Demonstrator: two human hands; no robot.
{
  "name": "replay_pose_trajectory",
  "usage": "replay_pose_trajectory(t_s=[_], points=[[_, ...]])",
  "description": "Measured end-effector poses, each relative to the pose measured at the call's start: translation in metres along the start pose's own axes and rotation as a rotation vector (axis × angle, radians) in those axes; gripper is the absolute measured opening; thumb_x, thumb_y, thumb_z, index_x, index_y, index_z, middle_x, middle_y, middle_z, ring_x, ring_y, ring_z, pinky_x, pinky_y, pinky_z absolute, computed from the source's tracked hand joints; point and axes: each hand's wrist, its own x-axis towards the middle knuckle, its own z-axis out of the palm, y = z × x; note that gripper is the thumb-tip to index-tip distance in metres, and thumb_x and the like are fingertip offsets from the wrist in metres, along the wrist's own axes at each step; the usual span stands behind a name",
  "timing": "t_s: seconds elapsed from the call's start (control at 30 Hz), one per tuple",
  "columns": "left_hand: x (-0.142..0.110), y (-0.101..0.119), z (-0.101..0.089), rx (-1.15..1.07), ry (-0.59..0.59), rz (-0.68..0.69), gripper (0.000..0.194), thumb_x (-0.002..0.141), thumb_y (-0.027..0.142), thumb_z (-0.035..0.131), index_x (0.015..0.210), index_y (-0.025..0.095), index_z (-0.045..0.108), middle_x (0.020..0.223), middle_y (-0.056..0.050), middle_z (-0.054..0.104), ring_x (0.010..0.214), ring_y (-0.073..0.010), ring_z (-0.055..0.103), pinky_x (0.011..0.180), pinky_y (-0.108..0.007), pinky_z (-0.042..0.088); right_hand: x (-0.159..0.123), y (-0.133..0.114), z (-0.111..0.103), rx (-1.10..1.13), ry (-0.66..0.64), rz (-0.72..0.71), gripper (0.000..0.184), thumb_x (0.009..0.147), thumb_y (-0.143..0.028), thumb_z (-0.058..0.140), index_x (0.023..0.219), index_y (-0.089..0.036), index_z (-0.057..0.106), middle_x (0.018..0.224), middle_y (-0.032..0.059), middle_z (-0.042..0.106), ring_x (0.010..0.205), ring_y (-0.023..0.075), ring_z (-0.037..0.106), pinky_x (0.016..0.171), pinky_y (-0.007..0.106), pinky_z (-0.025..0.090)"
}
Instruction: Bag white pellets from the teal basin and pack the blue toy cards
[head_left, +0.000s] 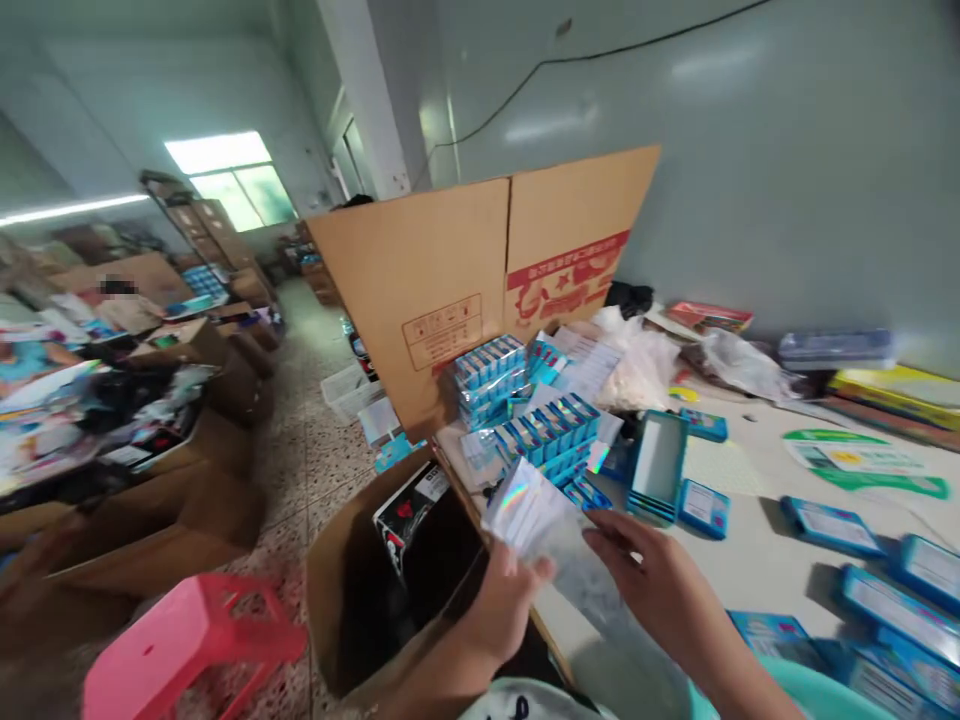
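My left hand [501,603] is closed on a small stack of shiny clear packets [526,508] with a rainbow sheen, held above the table's near-left edge. My right hand [651,577] grips a clear plastic sleeve [581,575] just right of that stack, fingers curled on its upper edge. Behind the packets stand rows of small blue boxes [551,428] and a taller stack of blue boxes [487,378]. An open teal box [658,466] lies beside them.
A tall cardboard sheet [450,270] stands at the table's back left. An open carton [375,580] and a pink stool [187,640] sit on the floor at left. More blue boxes [892,590] lie along the white table [750,545] at right. Cluttered tables fill the far left.
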Motion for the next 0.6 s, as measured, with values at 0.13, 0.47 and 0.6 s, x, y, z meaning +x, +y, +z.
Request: replay_pose_trajectory(t_s=[0.13, 0.47, 0.6], points=[[-0.014, 0.043, -0.016, 0.419, 0.311, 0.415, 0.075, 0.087, 0.042, 0.065, 0.153, 0.031, 0.031, 0.157, -0.010, 0.039, 0.146, -0.0314, 0.034, 0.120, -0.052, 0.027, 0.010, -0.003, 0.017, -0.124, -0.031, -0.080, 0.032, 0.093, -0.042, 0.046, 0.098, -0.023, 0.072, 0.099, 0.0093, 0.076, 0.087, 0.0289, 0.071, 0.076, 0.036, 0.052], [-0.037, 0.104, -0.032, 1.560, -0.073, 0.407, 0.022, 0.090, 0.021, 0.059, 0.102, 0.031, 0.075, 0.088, -0.002, 0.075, 0.087, -0.0228, 0.066, 0.119, -0.057, 0.019, 0.008, -0.067, 0.040, -0.119, -0.405, -0.364, 0.020, 0.090, -0.015, 0.053, 0.084, -0.019, 0.071, 0.082, 0.0030, 0.072, 0.074, 0.0157, 0.063, 0.063, 0.023, 0.036], [-0.040, 0.103, -0.041, 1.756, -0.186, 0.371, 0.020, 0.096, 0.020, 0.050, 0.088, 0.023, 0.067, 0.082, 0.001, 0.071, 0.079, -0.0172, 0.063, 0.110, -0.050, 0.034, 0.008, -0.072, 0.036, -0.009, -0.483, -0.321, 0.017, 0.090, -0.018, 0.056, 0.087, -0.019, 0.073, 0.081, 0.0013, 0.072, 0.072, 0.0133, 0.062, 0.061, 0.022, 0.035]])
